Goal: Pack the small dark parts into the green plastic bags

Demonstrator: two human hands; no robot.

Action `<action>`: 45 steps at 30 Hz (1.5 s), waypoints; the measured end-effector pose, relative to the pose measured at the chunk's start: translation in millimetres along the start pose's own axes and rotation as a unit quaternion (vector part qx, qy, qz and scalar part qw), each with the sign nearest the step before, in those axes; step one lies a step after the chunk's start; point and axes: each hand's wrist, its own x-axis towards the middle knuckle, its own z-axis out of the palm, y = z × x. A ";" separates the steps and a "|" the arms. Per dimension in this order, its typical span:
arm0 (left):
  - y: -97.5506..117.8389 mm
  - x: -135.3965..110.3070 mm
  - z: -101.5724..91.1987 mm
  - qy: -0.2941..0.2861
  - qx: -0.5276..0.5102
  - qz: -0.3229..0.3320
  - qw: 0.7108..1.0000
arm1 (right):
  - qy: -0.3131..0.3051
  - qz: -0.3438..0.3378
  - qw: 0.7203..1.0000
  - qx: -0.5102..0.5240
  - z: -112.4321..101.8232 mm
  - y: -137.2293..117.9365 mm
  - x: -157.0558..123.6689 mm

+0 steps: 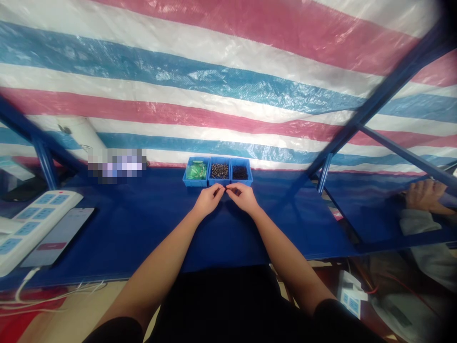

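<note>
Our left hand (210, 201) and right hand (243, 198) meet in tight pinches on the bench (143, 228), whatever they hold too small to tell, just before the blue trays (218, 183). Green packets (196, 170), speckled beads (219, 171) and black pieces (240, 173) remain well stocked.

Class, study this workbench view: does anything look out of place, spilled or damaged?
The three blue bins sit neatly, with no visible spill. The oddest item is the smartphone lying beside the power strip, away from the bins; a pixelated patch also hides something at back left.
</note>
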 end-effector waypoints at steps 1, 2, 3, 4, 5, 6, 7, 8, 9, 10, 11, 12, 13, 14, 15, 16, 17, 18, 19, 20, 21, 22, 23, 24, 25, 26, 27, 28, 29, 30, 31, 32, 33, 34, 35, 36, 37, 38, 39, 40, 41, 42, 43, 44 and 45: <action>0.4 -0.2 -0.2 -0.002 0.003 -0.002 1.000 | -0.001 -0.001 1.000 -0.002 -0.1 -0.1 0.0; 0.9 -0.4 -0.2 -0.004 0.005 -0.005 1.000 | 0.000 -0.001 1.000 -0.004 -0.4 -0.3 -0.1; 1.2 -0.6 -0.1 -0.003 0.005 -0.007 1.000 | 0.001 -0.001 1.000 -0.005 -0.9 -0.5 0.0; 1.4 -0.8 0.2 0.000 0.003 -0.009 1.000 | 0.002 -0.001 1.000 -0.005 -1.4 -0.7 0.0; 1.4 -0.9 0.5 0.003 0.000 -0.008 1.000 | 0.002 0.000 1.000 -0.003 -1.9 -1.0 0.0; 1.3 -0.9 0.8 0.007 -0.002 -0.007 1.000 | 0.001 0.001 1.000 -0.002 -2.3 -1.2 0.0; 1.1 -0.9 1.0 0.011 -0.004 -0.005 1.000 | 0.000 0.003 1.000 -0.002 -2.6 -1.4 -0.1; 0.9 -0.8 1.1 0.012 -0.005 -0.002 1.000 | -0.003 0.005 1.000 -0.002 -2.7 -1.6 -0.1; 0.8 -0.7 1.1 0.013 -0.005 0.000 1.000 | -0.005 0.008 1.000 -0.003 -2.7 -1.7 -0.2; 0.7 -0.6 0.9 0.012 -0.005 0.003 1.000 | -0.006 0.010 1.000 -0.003 -2.5 -1.8 -0.2; 0.9 -0.6 0.5 0.011 -0.005 0.005 1.000 | -0.006 0.012 1.000 -0.003 -2.2 -1.8 -0.3; 1.2 -0.5 0.2 0.008 -0.005 0.006 1.000 | -0.006 0.013 1.000 -0.003 -1.9 -1.8 -0.3; 1.6 -0.5 -0.2 0.004 -0.003 0.007 1.000 | -0.004 0.013 1.000 -0.001 -1.6 -1.8 -0.3; 2.0 -0.4 -0.5 0.002 -0.001 0.007 1.000 | -0.003 0.012 1.000 0.000 -1.5 -1.7 -0.3; 2.4 -0.4 -0.6 0.000 0.002 0.005 1.000 | 0.000 0.010 1.000 0.000 -1.4 -1.6 -0.2; 2.5 -0.4 -0.6 0.000 0.005 0.003 1.000 | 0.001 0.008 1.000 0.000 -1.4 -1.5 -0.1; 2.4 -0.4 -0.4 0.002 0.005 0.000 1.000 | 0.003 0.006 1.000 0.000 -1.6 -1.5 0.0; 2.1 -0.3 0.0 0.006 0.005 -0.003 1.000 | 0.003 0.004 1.000 -0.001 -1.8 -1.5 0.1; 1.5 -0.3 0.5 0.011 0.003 -0.004 1.000 | 0.004 0.002 1.000 -0.002 -2.0 -1.6 0.2; 0.7 -0.2 1.0 0.015 0.001 -0.004 1.000 | 0.003 0.002 1.000 -0.003 -2.2 -1.7 0.3; 0.0 -0.1 1.5 0.019 0.000 -0.004 1.000 | 0.002 0.002 1.000 -0.003 -2.4 -1.8 0.3; -0.7 -0.1 1.7 0.020 -0.001 -0.002 1.000 | 0.002 0.002 1.000 -0.003 -2.5 -2.0 0.4; -1.1 -0.1 1.8 0.021 -0.001 0.000 1.000 | 0.001 0.003 1.000 -0.002 -2.6 -2.2 0.3; -1.4 -0.1 1.6 0.020 -0.001 0.001 1.000 | 0.000 0.005 1.000 -0.001 -2.6 -2.4 0.3; -1.3 -0.2 1.3 0.018 -0.001 0.002 1.000 | 0.000 0.006 1.000 -0.001 -2.5 -2.5 0.2; -1.1 -0.3 0.9 0.016 0.000 0.002 1.000 | -0.001 0.007 1.000 -0.001 -2.5 -2.6 0.2; -0.8 -0.4 0.5 0.014 0.001 0.003 1.000 | -0.001 0.008 1.000 -0.001 -2.4 -2.6 0.1; -0.5 -0.6 0.2 0.011 0.002 0.004 1.000 | -0.002 0.009 1.000 -0.002 -2.3 -2.5 0.0; -0.2 -0.6 -0.1 0.010 0.003 0.004 1.000 | -0.003 0.009 1.000 -0.003 -2.3 -2.4 -0.1; 0.1 -0.7 -0.1 0.010 0.004 0.003 1.000 | -0.004 0.009 1.000 -0.003 -2.3 -2.3 -0.2; 0.2 -0.6 0.0 0.011 0.004 0.001 1.000 | -0.004 0.008 1.000 -0.003 -2.3 -2.2 -0.2; 0.2 -0.5 0.2 0.014 0.003 -0.002 1.000 | -0.004 0.009 1.000 -0.003 -2.3 -2.1 -0.3; 0.2 -0.4 0.4 0.017 0.001 -0.005 1.000 | -0.003 0.009 1.000 -0.004 -2.4 -2.1 -0.3; 0.2 -0.2 0.6 0.019 -0.002 -0.008 1.000 | -0.004 0.010 1.000 -0.005 -2.5 -2.1 -0.3; 0.1 -0.1 0.8 0.021 -0.004 -0.008 1.000 | -0.004 0.012 1.000 -0.006 -2.6 -2.4 -0.3; 0.0 0.0 0.8 0.022 -0.005 -0.007 1.000 | -0.005 0.012 1.000 -0.007 -2.8 -2.7 -0.2; -0.1 0.1 0.7 0.021 -0.005 -0.004 1.000 | -0.007 0.012 1.000 -0.008 -2.9 -3.2 -0.2; -0.2 0.2 0.5 0.019 -0.005 -0.001 1.000 | -0.008 0.011 1.000 -0.008 -3.0 -3.7 -0.1; -0.4 0.2 0.3 0.016 -0.007 0.002 1.000 | -0.010 0.011 1.000 -0.007 -3.1 -4.2 -0.1; -0.5 0.1 0.2 0.013 -0.009 0.002 1.000 | -0.011 0.011 1.000 -0.007 -3.1 -4.7 0.0; -0.5 0.1 0.1 0.012 -0.011 0.001 1.000 | -0.011 0.011 1.000 -0.007 -3.1 -5.0 0.0; -0.3 0.1 0.2 0.012 -0.013 -0.002 1.000 | -0.013 0.010 1.000 -0.007 -3.0 -5.1 0.0; 0.1 0.1 0.4 0.013 -0.014 -0.006 1.000 | -0.013 0.009 1.000 -0.007 -2.8 -5.0 0.0; 0.7 0.1 0.7 0.016 -0.016 -0.010 1.000 | -0.012 0.007 1.000 -0.005 -2.6 -4.6 -0.1; 1.6 0.0 1.1 0.020 -0.021 -0.013 0.999 | -0.010 0.007 1.000 -0.003 -2.3 -4.2 -0.1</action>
